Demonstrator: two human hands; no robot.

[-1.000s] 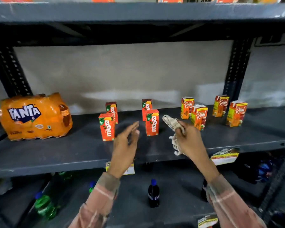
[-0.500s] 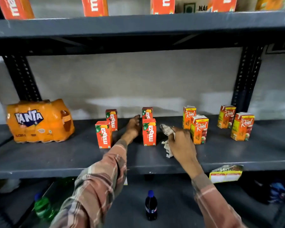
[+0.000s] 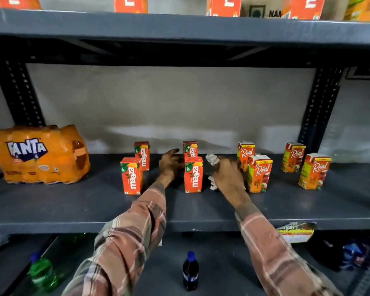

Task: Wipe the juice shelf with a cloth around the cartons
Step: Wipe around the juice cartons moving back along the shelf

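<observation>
Both hands have reached deep onto the juice shelf (image 3: 51, 206) since a moment ago, so wiping looks imminent: the right hand (image 3: 229, 178) keeps its fingers closed on the white cloth (image 3: 213, 167) between the cartons, while the left hand (image 3: 169, 165), loosely open and empty, rests beside the front Maaza carton (image 3: 193, 175).

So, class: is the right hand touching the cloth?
Touching. The head view shows the right hand closed around the white cloth, which sticks out above and below its fingers.
</observation>
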